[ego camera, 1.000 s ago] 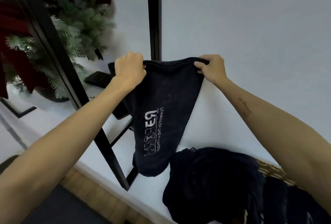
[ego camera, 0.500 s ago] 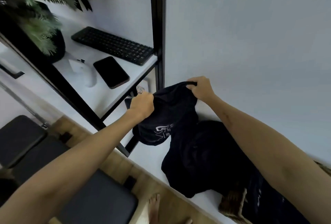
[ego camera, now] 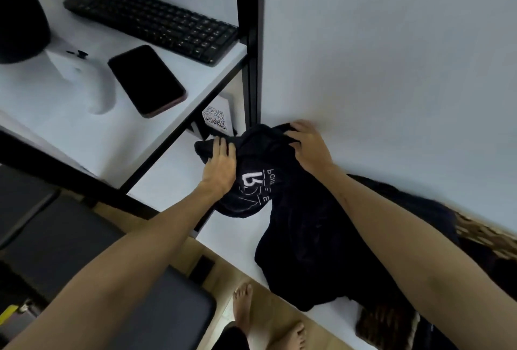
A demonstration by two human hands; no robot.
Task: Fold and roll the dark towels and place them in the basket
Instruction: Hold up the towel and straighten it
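Left hand: laid palm down, fingers straight and together, pressed flat on the left part of a dark towel. Right hand: set on the far right part of the same towel, fingers bent over bunched cloth; whether the cloth is pinched cannot be told. Dark towel: crumpled, white lettering showing, laid on the white lower shelf against the wall, beside the black upright post. A heap of dark towels is found just to the right and nearer, touching the first towel and spilling toward a woven basket at the near right edge. On the upper shelf, to the left, are listed: black keyboard at the far side, black phone nearer, white device to its left. A QR-code card is seen beneath that shelf. Bare feet are seen on the floor below.
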